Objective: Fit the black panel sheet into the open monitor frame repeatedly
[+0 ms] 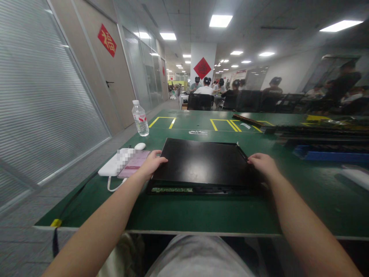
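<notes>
A flat black screen panel lies tilted on the green table in front of me. Along its near edge shows a black bezel frame with a narrow green circuit board at its left part. My left hand holds the panel's left side, thumb on top and the other fingers behind the edge. At the opposite side my right hand is closed in a pinch at the right edge, where panel and frame meet. Which of the two its fingertips grip is hard to see.
Left of the panel lie a phone, a white power bank with cable and a white mouse. A water bottle stands behind them. Stacked dark strips and a blue piece lie at the right, blurred. People sit farther back.
</notes>
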The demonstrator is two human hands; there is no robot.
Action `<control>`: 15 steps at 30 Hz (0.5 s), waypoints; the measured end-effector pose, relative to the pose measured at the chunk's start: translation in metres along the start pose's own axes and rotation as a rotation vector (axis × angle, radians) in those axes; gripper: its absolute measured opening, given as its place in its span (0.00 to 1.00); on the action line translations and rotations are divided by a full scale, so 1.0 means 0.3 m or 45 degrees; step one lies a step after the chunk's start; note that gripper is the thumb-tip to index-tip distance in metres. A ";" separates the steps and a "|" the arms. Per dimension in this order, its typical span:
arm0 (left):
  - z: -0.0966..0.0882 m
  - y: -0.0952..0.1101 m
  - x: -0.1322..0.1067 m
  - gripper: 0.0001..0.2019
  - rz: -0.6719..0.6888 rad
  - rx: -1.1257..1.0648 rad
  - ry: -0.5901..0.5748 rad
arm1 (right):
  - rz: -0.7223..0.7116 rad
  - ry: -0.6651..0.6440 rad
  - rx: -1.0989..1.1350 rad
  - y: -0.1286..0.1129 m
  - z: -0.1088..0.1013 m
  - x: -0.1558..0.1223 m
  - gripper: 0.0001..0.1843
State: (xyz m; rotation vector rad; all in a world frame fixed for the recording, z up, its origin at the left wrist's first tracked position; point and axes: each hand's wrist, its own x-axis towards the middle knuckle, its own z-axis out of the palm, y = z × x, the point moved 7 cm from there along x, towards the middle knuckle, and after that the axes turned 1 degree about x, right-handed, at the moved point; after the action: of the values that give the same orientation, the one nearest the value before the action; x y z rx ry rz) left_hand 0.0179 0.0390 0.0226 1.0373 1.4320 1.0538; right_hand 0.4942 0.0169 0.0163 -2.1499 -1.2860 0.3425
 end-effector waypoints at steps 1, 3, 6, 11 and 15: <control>0.000 0.001 -0.003 0.28 -0.006 0.021 0.008 | -0.003 -0.002 0.000 -0.001 0.001 0.001 0.09; 0.000 0.001 -0.006 0.29 -0.014 0.038 0.011 | -0.008 0.003 0.001 -0.002 0.001 0.001 0.09; 0.001 0.000 -0.008 0.29 -0.023 0.030 0.003 | -0.013 0.016 -0.004 0.000 0.000 0.001 0.10; 0.002 0.001 -0.006 0.28 -0.020 0.027 -0.016 | -0.023 0.003 0.000 0.015 0.008 0.015 0.10; 0.002 -0.002 0.000 0.28 -0.018 0.032 -0.035 | -0.028 -0.002 0.008 0.022 0.012 0.024 0.10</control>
State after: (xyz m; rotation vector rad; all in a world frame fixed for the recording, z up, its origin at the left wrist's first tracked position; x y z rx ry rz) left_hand 0.0185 0.0390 0.0221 1.0547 1.4317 1.0103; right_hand 0.5007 0.0222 0.0099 -2.1290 -1.3062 0.3387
